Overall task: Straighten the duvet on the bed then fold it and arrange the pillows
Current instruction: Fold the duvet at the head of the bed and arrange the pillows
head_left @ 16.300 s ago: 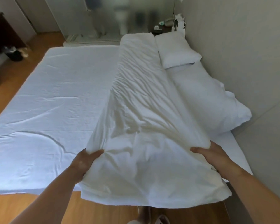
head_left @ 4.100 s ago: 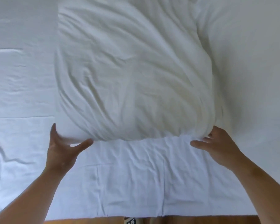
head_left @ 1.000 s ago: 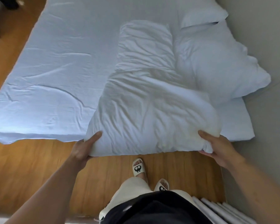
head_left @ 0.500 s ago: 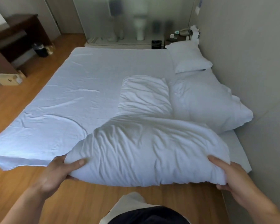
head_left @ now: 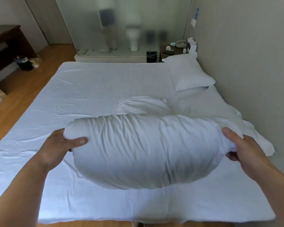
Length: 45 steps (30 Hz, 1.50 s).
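I hold the duvet (head_left: 146,148) by its near fold, lifted over the bed (head_left: 97,82) — left grip (head_left: 61,143) clamps one end, right grip (head_left: 241,148) the other, thumbs on top, so it folds squarely. Pillows (head_left: 188,71) lie by the wall.

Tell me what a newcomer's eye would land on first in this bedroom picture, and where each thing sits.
The bulky folded duvet fills the centre foreground, gripped at its ends by the left hand and right hand above the bed. Behind it, the far pillow and near pillow lie along the right-hand wall.
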Each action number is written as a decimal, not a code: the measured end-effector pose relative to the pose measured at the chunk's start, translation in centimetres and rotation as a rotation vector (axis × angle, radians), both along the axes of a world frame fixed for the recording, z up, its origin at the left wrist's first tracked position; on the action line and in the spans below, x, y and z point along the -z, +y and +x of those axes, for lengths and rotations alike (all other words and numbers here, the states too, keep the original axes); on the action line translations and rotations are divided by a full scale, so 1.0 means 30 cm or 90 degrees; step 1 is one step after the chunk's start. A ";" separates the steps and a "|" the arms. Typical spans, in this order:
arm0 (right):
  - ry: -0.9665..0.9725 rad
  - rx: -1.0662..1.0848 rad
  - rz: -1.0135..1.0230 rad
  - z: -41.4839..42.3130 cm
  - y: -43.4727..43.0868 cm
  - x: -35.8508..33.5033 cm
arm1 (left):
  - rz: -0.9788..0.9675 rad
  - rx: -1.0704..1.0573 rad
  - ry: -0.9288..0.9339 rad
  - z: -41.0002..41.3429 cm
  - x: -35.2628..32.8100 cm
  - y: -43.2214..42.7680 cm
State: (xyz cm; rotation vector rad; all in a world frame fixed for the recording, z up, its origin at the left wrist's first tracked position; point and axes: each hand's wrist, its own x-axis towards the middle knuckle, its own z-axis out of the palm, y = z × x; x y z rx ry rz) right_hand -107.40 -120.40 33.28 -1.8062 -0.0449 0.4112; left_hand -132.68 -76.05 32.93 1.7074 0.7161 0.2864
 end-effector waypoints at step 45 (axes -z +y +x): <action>-0.288 -0.435 -0.568 1.551 1.467 1.406 | 0.604 0.199 0.470 1.843 1.398 0.864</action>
